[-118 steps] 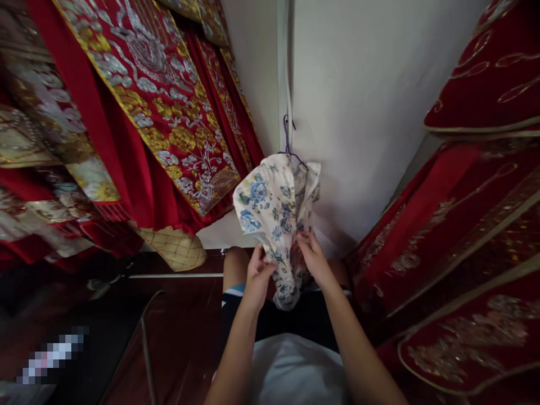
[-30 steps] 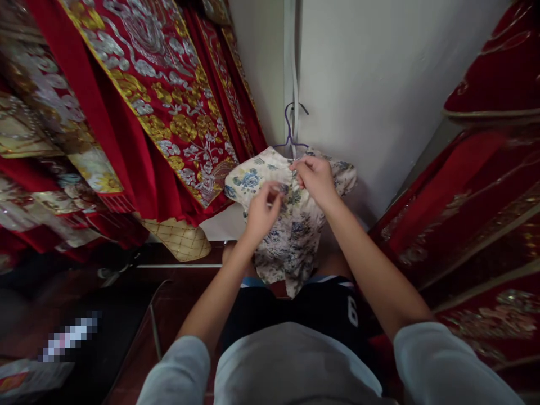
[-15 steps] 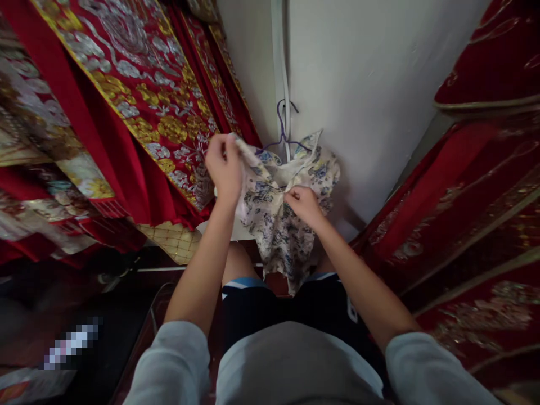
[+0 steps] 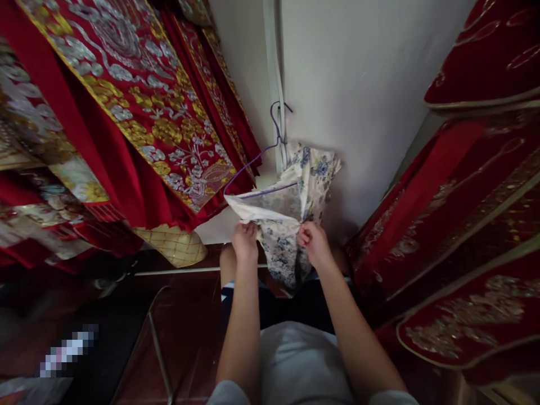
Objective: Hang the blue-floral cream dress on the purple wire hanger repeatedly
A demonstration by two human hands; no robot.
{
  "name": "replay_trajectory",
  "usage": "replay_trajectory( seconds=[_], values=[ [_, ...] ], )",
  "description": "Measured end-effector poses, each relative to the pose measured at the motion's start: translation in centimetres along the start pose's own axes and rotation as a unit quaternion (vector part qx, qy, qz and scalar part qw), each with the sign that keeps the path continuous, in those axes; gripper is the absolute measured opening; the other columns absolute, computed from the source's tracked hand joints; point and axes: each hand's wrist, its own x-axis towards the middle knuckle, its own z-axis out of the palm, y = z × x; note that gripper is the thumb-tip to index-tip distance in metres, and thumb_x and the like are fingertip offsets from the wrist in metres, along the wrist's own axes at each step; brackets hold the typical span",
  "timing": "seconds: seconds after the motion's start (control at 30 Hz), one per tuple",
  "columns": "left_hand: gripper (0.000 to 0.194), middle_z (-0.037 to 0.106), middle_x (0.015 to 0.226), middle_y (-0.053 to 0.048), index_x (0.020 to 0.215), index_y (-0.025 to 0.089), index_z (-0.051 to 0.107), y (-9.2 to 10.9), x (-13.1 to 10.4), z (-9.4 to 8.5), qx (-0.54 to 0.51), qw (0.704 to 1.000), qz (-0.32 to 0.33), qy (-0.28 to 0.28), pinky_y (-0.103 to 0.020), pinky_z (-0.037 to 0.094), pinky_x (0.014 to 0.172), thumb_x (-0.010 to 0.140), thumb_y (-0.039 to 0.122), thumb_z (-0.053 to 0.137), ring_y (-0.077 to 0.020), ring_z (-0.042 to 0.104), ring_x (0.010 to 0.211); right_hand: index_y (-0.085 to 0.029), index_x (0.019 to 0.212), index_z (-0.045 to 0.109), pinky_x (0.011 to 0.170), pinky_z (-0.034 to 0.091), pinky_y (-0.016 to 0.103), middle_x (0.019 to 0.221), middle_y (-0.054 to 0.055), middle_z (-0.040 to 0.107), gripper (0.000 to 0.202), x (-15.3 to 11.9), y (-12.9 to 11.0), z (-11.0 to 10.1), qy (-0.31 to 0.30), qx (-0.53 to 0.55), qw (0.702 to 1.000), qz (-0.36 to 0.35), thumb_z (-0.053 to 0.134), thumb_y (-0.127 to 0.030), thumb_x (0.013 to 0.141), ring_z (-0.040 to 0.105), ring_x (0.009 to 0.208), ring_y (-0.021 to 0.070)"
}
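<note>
A white shirt with a blue floral print [image 4: 280,247] hangs in front of me on a purple wire hanger [image 4: 252,163]. The hanger's left arm is bare, its tip at the edge of the cloth, while the right side is still covered by the shirt. My left hand [image 4: 245,239] is closed on the left edge of the shirt, below the hanger's tip. At the front of the shirt, near the middle, my right hand [image 4: 313,242] pinches the cloth with curled fingers.
Red embroidered cloths with gold and silver patterns [image 4: 169,129] hang at the left. More dark red embroidered fabric [image 4: 426,214] hangs close by on the right. A pale wall [image 4: 346,73] with a vertical white strip stands behind the hanger.
My left hand has moved down, pulling the shirt's left side off the hanger's left arm. My right hand has moved lower and slightly right, still on the cloth.
</note>
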Motion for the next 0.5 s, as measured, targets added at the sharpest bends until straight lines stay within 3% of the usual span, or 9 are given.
replay_trajectory(
  seconds=[0.07,0.13,0.2,0.33,0.4,0.43,0.5],
  values=[
    [0.010,0.060,0.071,-0.001,0.074,0.017,0.059,-1.6,-1.9,0.5,0.056,0.998,0.007,-0.010,-0.029,0.047,0.081,0.083,0.019,0.058,-0.0157,0.059,0.076,-0.021,0.051,0.045,0.039,0.021,0.020,0.041,-0.010,0.028,0.022,0.1,-0.2,-1.3,0.053,0.042,0.998,0.005,0.061,-0.032,0.061,0.026,0.038,0.0051],
    [0.007,0.062,0.070,-0.001,0.073,0.015,0.062,-2.5,-3.4,1.1,0.157,0.985,0.031,-0.072,-0.027,0.044,0.076,0.079,0.018,0.064,-0.0157,0.057,0.074,-0.021,0.053,0.043,0.039,0.022,0.019,0.044,-0.010,0.029,0.022,0.2,-0.2,-2.4,0.124,0.047,0.991,-0.019,0.060,-0.032,0.060,0.025,0.040,0.0051],
    [0.015,0.062,0.070,-0.001,0.075,0.015,0.063,-2.7,-4.6,1.8,0.240,0.959,0.067,-0.134,-0.026,0.042,0.072,0.085,0.026,0.061,-0.0152,0.055,0.071,-0.021,0.056,0.042,0.040,0.022,0.020,0.048,-0.009,0.033,0.021,0.3,0.1,-3.3,0.188,0.035,0.980,-0.051,0.059,-0.033,0.061,0.025,0.041,0.0056],
    [0.030,0.058,0.073,0.000,0.081,0.017,0.060,-1.7,-6.2,3.4,0.184,0.961,0.105,-0.177,-0.023,0.042,0.071,0.093,0.043,0.053,-0.0139,0.053,0.073,-0.022,0.064,0.046,0.047,0.030,0.021,0.057,-0.007,0.040,0.024,-0.1,0.9,-4.3,0.272,-0.053,0.944,-0.181,0.063,-0.038,0.070,0.034,0.049,0.0090],
    [0.031,0.058,0.077,0.000,0.083,0.018,0.060,-0.7,-7.0,4.2,0.126,0.967,0.094,-0.199,-0.023,0.043,0.074,0.093,0.046,0.055,-0.0138,0.054,0.076,-0.022,0.070,0.054,0.059,0.041,0.024,0.064,-0.003,0.051,0.023,-0.2,1.0,-4.4,0.253,-0.151,0.925,-0.240,0.061,-0.043,0.077,0.048,0.061,0.0133],
    [0.030,0.059,0.079,0.000,0.084,0.018,0.060,-0.2,-7.4,4.5,0.107,0.967,0.088,-0.212,-0.023,0.044,0.075,0.092,0.046,0.056,-0.0139,0.055,0.077,-0.022,0.074,0.058,0.068,0.045,0.027,0.071,0.000,0.058,0.026,-0.2,0.9,-4.3,0.216,-0.202,0.924,-0.242,0.058,-0.047,0.080,0.055,0.070,0.0165],
    [0.028,0.062,0.082,-0.002,0.088,0.018,0.063,0.7,-8.2,5.0,0.095,0.962,0.080,-0.242,-0.024,0.045,0.077,0.092,0.045,0.059,-0.0145,0.056,0.079,-0.022,0.081,0.065,0.083,0.048,0.034,0.085,0.005,0.068,0.040,-0.3,0.9,-3.9,0.101,-0.268,0.942,-0.176,0.050,-0.059,0.086,0.062,0.088,0.0229]
  ],
)
